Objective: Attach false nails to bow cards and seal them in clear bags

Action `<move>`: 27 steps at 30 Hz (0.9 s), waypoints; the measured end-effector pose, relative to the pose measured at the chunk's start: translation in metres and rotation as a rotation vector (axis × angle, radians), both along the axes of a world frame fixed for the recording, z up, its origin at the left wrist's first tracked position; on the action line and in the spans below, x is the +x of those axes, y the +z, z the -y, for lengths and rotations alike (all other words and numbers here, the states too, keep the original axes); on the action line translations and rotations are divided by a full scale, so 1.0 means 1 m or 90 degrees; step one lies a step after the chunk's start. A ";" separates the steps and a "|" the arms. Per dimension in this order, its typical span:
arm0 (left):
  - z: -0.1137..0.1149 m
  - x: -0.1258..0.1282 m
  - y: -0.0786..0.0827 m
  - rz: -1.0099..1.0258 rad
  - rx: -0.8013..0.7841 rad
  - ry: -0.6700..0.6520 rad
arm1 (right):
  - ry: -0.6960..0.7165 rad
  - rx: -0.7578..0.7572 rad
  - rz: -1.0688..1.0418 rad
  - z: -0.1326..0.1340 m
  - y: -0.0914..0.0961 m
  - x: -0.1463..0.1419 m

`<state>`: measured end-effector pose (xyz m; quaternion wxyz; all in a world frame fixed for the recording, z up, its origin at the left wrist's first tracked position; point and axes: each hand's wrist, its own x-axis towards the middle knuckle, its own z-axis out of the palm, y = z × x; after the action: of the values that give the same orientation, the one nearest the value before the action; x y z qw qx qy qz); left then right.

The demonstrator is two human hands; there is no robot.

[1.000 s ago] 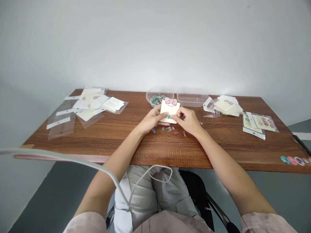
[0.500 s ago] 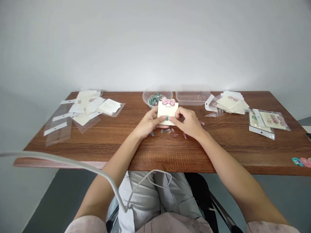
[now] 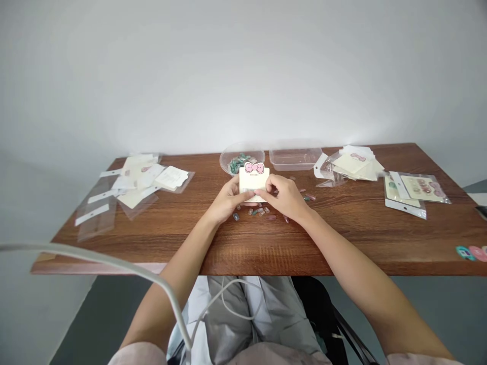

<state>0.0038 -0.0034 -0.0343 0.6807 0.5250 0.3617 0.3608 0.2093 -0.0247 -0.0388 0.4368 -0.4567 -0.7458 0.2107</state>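
Note:
A cream card (image 3: pixel 254 179) with a pink bow printed at its top stands upright over the middle of the wooden table (image 3: pixel 342 233). My left hand (image 3: pixel 227 201) pinches its lower left edge. My right hand (image 3: pixel 284 196) pinches its lower right part, fingers closed against the card. Whether a small clip sits under those fingers is hidden. Several small coloured hair clips (image 3: pixel 262 211) lie loose on the table just below my hands.
A round clear bowl (image 3: pixel 242 158) of greenish clips and a clear rectangular tub (image 3: pixel 296 158) stand behind the card. Clear bags and cards (image 3: pixel 133 180) are spread at the left. A card pile (image 3: pixel 353 163) and packed bags (image 3: pixel 414 192) lie at the right. Stickers (image 3: pixel 470 252) edge the front right.
Both hands still hold the card. The green clip seen on the card's lower part earlier is now covered by my fingers. The view has shifted slightly.

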 end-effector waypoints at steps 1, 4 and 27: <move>0.000 0.000 0.001 0.009 -0.003 -0.001 | -0.006 0.007 0.005 0.000 -0.001 0.000; 0.003 0.002 0.004 0.042 -0.028 0.002 | -0.012 0.027 0.013 0.001 -0.002 0.001; -0.014 -0.007 0.012 0.131 -0.028 0.322 | -0.034 -0.032 0.195 0.000 -0.016 0.004</move>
<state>-0.0034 0.0105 -0.0223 0.6133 0.3633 0.4185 0.5628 0.2130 -0.0246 -0.0551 0.3117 -0.5139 -0.7859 0.1451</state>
